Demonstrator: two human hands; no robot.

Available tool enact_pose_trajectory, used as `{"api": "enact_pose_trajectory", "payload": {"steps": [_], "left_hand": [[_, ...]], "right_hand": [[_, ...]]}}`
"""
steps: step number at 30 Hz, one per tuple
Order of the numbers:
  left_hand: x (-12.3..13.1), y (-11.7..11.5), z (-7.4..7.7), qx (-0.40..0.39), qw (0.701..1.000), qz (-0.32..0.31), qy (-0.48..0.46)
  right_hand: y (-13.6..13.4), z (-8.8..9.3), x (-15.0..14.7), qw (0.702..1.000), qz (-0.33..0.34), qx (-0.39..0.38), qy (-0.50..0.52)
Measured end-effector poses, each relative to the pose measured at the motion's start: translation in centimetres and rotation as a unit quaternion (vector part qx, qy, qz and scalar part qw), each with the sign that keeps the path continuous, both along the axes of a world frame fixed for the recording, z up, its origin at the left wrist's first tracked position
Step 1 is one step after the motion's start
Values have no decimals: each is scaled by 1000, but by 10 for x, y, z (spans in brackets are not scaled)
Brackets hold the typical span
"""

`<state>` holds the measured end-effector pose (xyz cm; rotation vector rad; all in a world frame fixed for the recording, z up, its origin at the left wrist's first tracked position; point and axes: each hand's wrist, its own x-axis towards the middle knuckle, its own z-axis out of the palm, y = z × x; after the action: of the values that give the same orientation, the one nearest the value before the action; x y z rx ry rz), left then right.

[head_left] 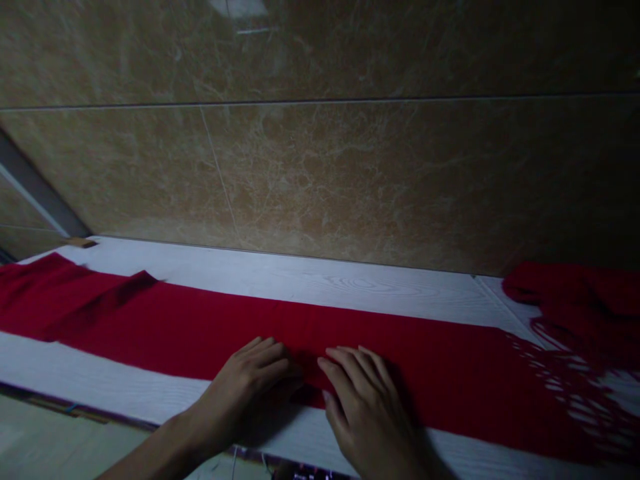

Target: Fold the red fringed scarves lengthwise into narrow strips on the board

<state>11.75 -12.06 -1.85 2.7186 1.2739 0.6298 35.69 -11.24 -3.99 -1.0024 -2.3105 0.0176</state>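
Note:
A long red scarf (190,330) lies stretched across a white wood-grain surface, with knotted fringe (565,380) at its right end and wrinkles toward the left. My left hand (255,373) is at the scarf's near edge, fingers curled together on the cloth; its thumb and fingertips are partly hidden. Just to the right, my right hand (363,400) rests on the same edge, its fingers slightly bent and lying on the cloth, the thumb a little apart. Between the hands the near edge is lifted a little and shows a dark fold.
A second heap of red fabric (585,300) sits at the far right. Brown marbled tiles (320,180) form the wall behind the white surface (310,270). A small brown block (80,242) lies by the metal post (40,187) at the left. A dark object (300,471) shows below the front edge.

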Motion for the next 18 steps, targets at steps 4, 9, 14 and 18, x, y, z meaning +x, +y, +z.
{"api": "enact_pose_trajectory", "payload": {"steps": [4,9,14,18], "left_hand": [[-2,-3,3,0,999,-17,32],[-10,-7,7,48,997,-26,55],[-17,-11,7,97,990,-62,77],[-20,-12,5,117,986,-99,72]], "right_hand": [[4,-2,2,995,2,-67,-69],[6,6,8,976,27,-167,-138],[8,12,16,963,72,-206,-159],[10,14,20,960,93,-200,-171]]}}
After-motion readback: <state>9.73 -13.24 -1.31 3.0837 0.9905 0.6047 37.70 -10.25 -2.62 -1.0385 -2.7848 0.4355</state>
